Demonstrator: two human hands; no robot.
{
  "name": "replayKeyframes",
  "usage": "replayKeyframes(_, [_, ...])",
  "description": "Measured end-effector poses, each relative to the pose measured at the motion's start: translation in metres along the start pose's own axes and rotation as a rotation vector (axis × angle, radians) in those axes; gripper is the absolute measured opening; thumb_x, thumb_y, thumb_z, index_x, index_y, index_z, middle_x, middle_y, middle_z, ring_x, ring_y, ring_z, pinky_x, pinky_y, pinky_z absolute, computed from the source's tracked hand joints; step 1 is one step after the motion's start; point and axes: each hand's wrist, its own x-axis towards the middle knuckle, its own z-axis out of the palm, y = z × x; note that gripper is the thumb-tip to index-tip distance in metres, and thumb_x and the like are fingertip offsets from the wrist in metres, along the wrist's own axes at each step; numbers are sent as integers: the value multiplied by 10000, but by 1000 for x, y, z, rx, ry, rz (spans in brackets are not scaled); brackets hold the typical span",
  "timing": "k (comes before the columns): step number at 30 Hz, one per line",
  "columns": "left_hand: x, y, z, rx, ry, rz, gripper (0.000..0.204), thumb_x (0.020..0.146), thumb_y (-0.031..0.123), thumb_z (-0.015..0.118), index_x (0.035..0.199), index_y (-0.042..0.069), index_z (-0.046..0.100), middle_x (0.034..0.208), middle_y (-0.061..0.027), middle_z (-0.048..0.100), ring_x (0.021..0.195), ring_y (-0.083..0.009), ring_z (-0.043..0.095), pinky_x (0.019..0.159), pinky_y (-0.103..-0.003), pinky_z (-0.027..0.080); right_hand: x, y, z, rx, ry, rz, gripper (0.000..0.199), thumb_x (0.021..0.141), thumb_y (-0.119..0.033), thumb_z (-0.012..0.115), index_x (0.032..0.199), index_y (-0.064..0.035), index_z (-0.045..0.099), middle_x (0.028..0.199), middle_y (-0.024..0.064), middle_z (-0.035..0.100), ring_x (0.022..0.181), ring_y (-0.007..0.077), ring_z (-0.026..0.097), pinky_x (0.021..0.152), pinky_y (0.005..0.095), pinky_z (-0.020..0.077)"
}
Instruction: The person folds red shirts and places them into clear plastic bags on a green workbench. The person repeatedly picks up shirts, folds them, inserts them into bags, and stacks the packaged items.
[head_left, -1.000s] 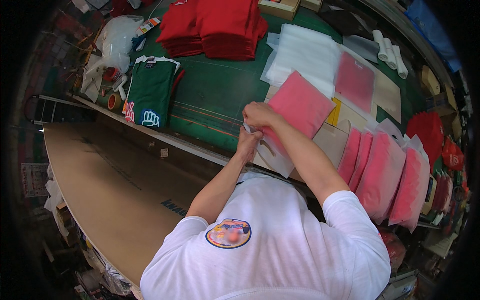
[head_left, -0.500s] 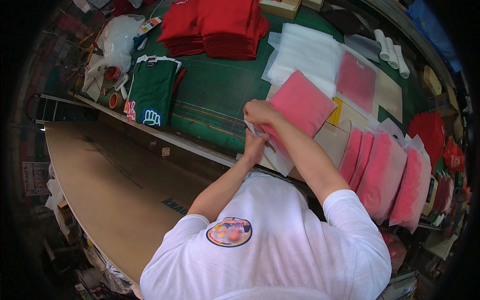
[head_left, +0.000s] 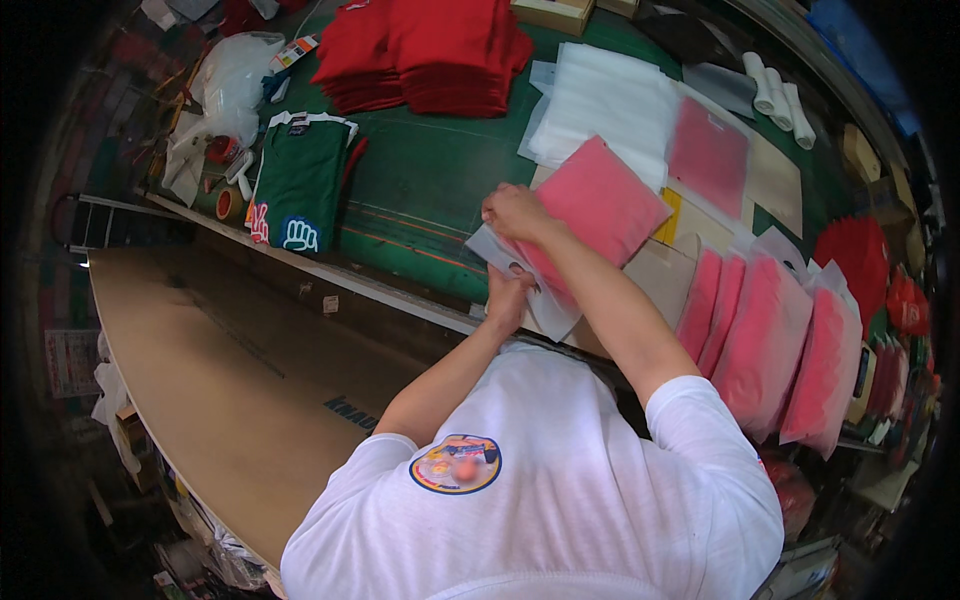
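A frosted plastic bag with folded red cloth inside, looking pink through the film, lies tilted on the table in front of me. Its unfilled clear end points toward my body. My left hand pinches that end by a hole in the film, thumb on top. Farther out, my right hand is closed on the bag's left edge, its fingertips partly hidden. Beyond the bag lies a stack of white frosted bags. Beside that stack is a flat bag over red cloth.
Piles of red folded garments stand at the back of the green table. A green folded shirt lies left. Several filled bags lean in a row at right. A large brown board extends at lower left.
The bag's clear end, bunched between my hands before, now spreads out flatter to the left, and its hole shows. My right hand has shifted slightly away from my left.
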Motion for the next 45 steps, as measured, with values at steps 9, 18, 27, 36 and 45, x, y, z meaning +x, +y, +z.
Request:
replayKeyframes(9, [11,13,-8,-85,31,-62,447,853,-140,703,1217,34,510,989,-79,653,784,-174,613,673,-326,527,-148,13,-7,206,771,467,266,933,-243,691,1074,-18,703,1133,181,690,1115,381,626,985,446,497])
replayKeyframes(18, [4,4,12,32,0,-9,614,815,-201,694,1306,43,417,1100,-105,601,847,-156,601,744,-303,541,-222,5,73,749,737,1041,845,912,-445,744,1503,42,386,1398,264,575,1261,339,598,1074,444,453])
replayKeyframes(27, [-18,-5,34,25,17,-13,748,834,-206,668,1410,93,295,1286,-123,537,1016,-220,616,819,-339,552,-235,-1,85,1640,1127,884,636,894,-207,773,1413,30,492,1317,176,636,1192,306,638,1019,405,511])
replayKeyframes(36, [-39,4,52,-71,-27,-80,662,847,-188,683,1375,81,387,1207,-109,599,927,-226,648,734,-364,581,-207,-59,92,2050,1424,832,445,851,-9,775,1250,-52,584,1142,100,694,1061,255,689,926,413,551])
replayKeyframes(45, [-49,-24,47,42,-110,-139,623,883,-163,667,1417,15,400,1283,-145,586,1053,-264,650,832,-387,596,-193,-50,88,1487,1707,996,263,755,7,790,990,-12,673,893,49,693,772,183,674,688,349,540])
